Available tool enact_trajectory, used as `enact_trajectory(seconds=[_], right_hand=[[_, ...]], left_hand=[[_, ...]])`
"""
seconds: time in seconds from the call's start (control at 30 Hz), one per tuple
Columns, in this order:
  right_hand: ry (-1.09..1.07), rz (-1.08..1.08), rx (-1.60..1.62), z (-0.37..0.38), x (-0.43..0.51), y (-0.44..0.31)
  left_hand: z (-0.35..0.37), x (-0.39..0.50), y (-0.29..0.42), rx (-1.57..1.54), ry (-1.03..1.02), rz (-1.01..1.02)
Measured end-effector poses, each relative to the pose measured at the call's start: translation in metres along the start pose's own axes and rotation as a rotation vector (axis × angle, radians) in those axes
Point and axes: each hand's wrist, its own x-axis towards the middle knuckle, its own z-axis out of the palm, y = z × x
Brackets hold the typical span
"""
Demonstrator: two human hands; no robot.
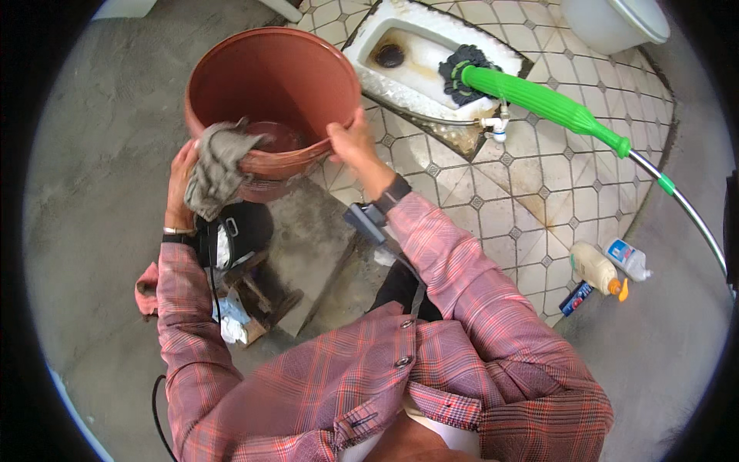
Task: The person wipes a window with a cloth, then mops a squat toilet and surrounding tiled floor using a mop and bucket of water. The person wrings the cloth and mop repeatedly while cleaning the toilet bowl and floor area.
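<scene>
A large reddish-brown plastic bucket is tilted towards me at the upper left, its wide mouth showing a little liquid or a wet sheen at the bottom. On its left rim my left hand grips a wrinkled grey cloth, which hangs over the rim; the fingers are partly hidden. My right hand clasps the rim on the right side, thumb on top. Both wrists wear dark bands.
A squat toilet lies ahead, with a green-handled mop across it and a white valve beside it. Bottles lie on the right. A white tub stands upper right. Below the bucket are a black bag and wooden stool.
</scene>
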Motion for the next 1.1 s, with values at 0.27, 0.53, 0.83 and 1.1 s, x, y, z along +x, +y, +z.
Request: enact_trajectory(seconds=[0.27,0.53,0.83,1.1], right_hand=[[-0.239,0.276,0.526,-0.046,0.012,0.055],[-0.501,0.294,1.070,-0.039,0.085,0.086],[-0.699,0.362,1.220,-0.034,0.118,0.067],[-0.741,0.338,1.321,-0.023,0.134,0.084]], left_hand=[[0.112,0.047,0.108,0.035,-0.134,0.088],[0.202,0.115,0.167,0.333,-0.362,0.223],[0.225,0.164,0.166,0.538,-0.438,0.304],[0.235,0.178,0.150,0.570,-0.442,0.311]])
